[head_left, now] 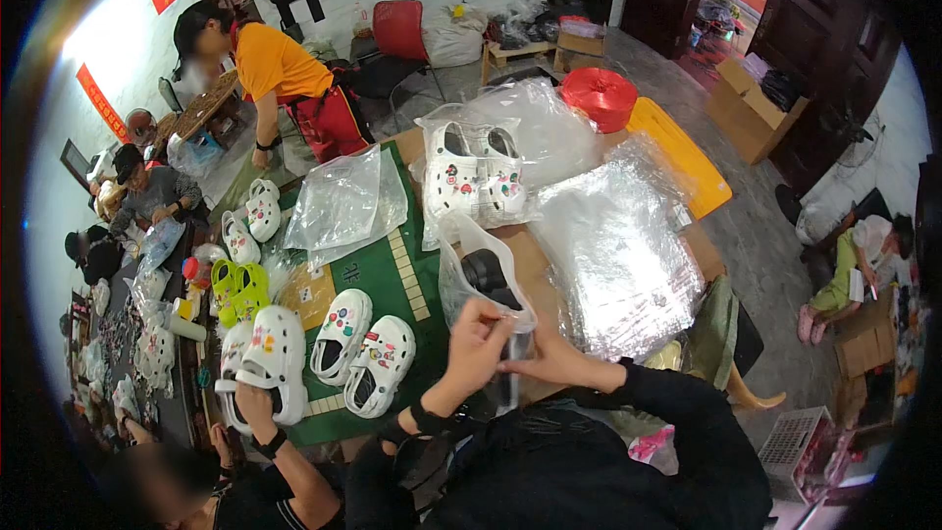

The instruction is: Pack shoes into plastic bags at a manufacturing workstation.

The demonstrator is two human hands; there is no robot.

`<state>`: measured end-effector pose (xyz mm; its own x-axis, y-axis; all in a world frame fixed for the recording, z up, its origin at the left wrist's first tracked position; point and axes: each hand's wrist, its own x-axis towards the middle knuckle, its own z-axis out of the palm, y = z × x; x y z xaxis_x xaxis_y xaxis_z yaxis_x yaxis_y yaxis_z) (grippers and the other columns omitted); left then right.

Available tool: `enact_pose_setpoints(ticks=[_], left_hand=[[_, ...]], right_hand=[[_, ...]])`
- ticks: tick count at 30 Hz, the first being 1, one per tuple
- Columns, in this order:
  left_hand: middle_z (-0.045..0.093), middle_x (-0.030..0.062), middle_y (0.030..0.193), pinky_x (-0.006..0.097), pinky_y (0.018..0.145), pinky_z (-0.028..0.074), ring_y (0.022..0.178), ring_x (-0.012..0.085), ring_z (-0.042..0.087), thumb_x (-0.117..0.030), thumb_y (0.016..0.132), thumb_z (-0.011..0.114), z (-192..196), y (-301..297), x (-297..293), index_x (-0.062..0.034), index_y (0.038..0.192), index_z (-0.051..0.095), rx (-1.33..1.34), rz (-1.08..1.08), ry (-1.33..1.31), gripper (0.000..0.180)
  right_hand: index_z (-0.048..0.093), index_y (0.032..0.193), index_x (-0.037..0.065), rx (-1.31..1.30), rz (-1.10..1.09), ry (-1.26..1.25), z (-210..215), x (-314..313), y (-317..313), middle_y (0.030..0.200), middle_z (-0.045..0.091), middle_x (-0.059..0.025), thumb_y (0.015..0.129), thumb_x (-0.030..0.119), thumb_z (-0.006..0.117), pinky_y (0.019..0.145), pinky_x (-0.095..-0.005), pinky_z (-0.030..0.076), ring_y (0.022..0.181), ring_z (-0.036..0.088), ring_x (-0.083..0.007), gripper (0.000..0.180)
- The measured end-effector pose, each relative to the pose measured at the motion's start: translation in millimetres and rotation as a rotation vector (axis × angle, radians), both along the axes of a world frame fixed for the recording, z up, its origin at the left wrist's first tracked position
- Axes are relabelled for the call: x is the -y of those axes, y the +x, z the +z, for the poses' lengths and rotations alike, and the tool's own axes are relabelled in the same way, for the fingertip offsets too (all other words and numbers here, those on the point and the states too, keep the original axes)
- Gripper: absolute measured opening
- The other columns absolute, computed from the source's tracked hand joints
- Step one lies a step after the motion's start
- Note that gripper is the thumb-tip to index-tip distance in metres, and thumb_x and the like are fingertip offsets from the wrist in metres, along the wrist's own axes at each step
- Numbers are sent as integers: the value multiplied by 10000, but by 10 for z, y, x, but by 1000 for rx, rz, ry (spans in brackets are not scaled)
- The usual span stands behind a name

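1. Plainly, the step in hand looks like closing the mouth of a clear plastic bag [478, 270] that holds a dark shoe [485, 270]; the bag stands upright just above the person's hands, over the near edge of the tabletop [535, 260].
2. To do it well, both hands should probably keep the film taut and level at the opening, pinching the two sides evenly so the shoe stays low in the bag and the seal does not wrinkle.
3. The left hand [476, 339] is curled, fingers bent and pinched onto the bag's lower edge; it is grasping the film, not spread.
4. The right hand [538, 348] is likewise closed on the same edge, touching the left hand's fingertips.
5. Beside them, a pair of white clogs with coloured charms [361, 348] lies on the green mat [392, 280], and another white pair in a clear bag [476, 172] sits farther back.
6. A co-worker's hand [257, 397] holds a white clog [267, 358] at the left, apart from the person's own hands.
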<state>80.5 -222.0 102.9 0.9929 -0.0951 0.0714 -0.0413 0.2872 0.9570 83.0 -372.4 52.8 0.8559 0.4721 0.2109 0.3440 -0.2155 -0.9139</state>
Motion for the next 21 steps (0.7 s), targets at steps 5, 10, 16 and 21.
enact_pose_setpoints(ticks=[5, 10, 16, 21], left_hand=[[547, 84, 929, 275, 790, 434, 885, 163, 561, 17, 816, 551, -75, 118, 370, -4, 941, 493, 117, -230, 292, 139], [548, 136, 1082, 321, 817, 436, 967, 268, 547, -45, 812, 565, -49, 144, 582, -25, 1062, 541, 546, -346, 526, 252], [601, 100, 908, 281, 701, 471, 813, 200, 597, -95, 847, 553, -169, 216, 359, -21, 957, 598, 325, -342, 580, 141], [615, 133, 932, 306, 708, 475, 846, 201, 600, -126, 869, 529, -737, 211, -203, 6, 976, 575, -19, -262, 687, 176]], right_hand=[[315, 1305, -10, 6, -185, -106, -306, 177, 253, 1347, 304, -163, 752, 122, 663, 955, -329, 361, 1179, 403, -272, 666], [578, 998, -8, -528, -373, -6, -14, 375, 501, 967, 569, -64, 881, 307, 546, 732, -281, 428, 812, 525, -126, 337], [603, 912, -4, -386, -596, 201, -273, 1005, 895, 841, 577, -24, 852, 359, 586, 679, -256, 415, 769, 492, -87, 369], [566, 1018, -23, -186, -753, 409, 240, 1715, 1446, 932, 579, -44, 854, 326, 592, 722, -275, 430, 813, 516, -121, 386]])
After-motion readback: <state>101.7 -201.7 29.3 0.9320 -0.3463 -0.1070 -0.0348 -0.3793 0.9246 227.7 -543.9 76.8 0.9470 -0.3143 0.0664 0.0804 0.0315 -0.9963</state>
